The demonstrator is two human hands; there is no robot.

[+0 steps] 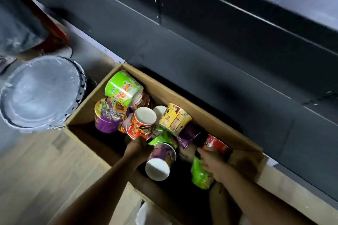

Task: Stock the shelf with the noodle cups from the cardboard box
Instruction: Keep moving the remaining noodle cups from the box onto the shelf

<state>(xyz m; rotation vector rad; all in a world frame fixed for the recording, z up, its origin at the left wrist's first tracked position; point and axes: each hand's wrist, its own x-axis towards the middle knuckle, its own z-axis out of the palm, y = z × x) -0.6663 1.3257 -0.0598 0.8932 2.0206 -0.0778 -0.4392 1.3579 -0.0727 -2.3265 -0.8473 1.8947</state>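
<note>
Pale wood flooring (33, 166) runs along the near left, and a dark shelf unit (210, 64) crosses the far side on a diagonal, its base just beyond the cardboard box (215, 124). Left of the box stands a round container with a clear plastic lid (39, 91).

Noodle cups lie jumbled inside the box, on their sides and upside down: a green one (121, 86) at the far left end, a purple one (108, 117) beside it, a yellow one (173, 118) near the middle. The left hand (138, 149) reaches in with its fingers curled around the lower end of a red cup (141, 124) that is tipped with its white base facing up. The right hand (212, 162) lies at the right end, fingers wrapped over a green cup (200, 175) lying on its side; just beyond it is another red cup (216, 145), and whether the fingertips touch that one too I cannot tell.

The step in hand looks like the pick-up of one cup per hand. To do it well, each cup should be gripped around its wall, not by the film lid, lifted straight clear of its neighbours so the heap does not shift, then turned upright before it goes to the shelf, label outward.
</note>
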